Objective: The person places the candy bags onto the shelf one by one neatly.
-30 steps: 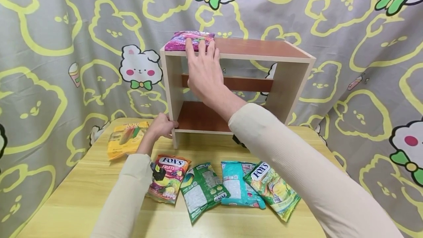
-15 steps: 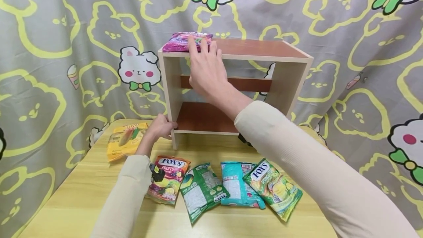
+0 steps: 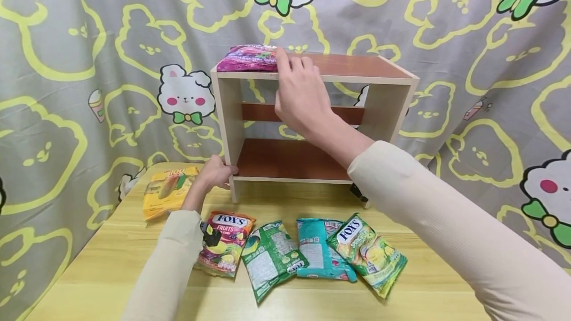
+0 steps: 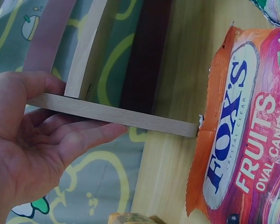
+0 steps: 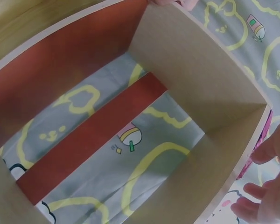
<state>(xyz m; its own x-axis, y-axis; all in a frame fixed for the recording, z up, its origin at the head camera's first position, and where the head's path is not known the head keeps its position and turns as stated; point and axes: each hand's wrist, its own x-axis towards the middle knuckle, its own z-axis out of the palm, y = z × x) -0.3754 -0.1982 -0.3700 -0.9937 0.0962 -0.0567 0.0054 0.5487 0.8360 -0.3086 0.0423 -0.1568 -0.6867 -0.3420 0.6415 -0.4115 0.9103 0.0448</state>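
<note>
My left hand (image 3: 216, 170) grips the left side panel of a small wooden shelf (image 3: 226, 128). In the left wrist view its thumb lies on the inner side of that panel and its fingers along the outer side. A purple candy bag (image 3: 247, 58) lies flat on the shelf's top, at the left end. My right hand (image 3: 303, 93) is at the bag's right end, index fingertip right at its edge and the other fingers loosely bent over the top's front edge. In the right wrist view this hand (image 5: 270, 179) shows at the right, beside the bag's purple edge.
On the table (image 3: 111, 271) lie a yellow bag (image 3: 167, 192), a Fox's fruits bag (image 3: 227, 241), a dark green bag (image 3: 274, 256), a teal bag (image 3: 316, 254) and a Fox's yellow-green bag (image 3: 372, 256). A patterned curtain (image 3: 134, 53) hangs behind the shelf.
My right hand has slid rightward from on top of the purple candy bag to its right end. The left hand keeps its grip on the panel. The view has shifted slightly.
</note>
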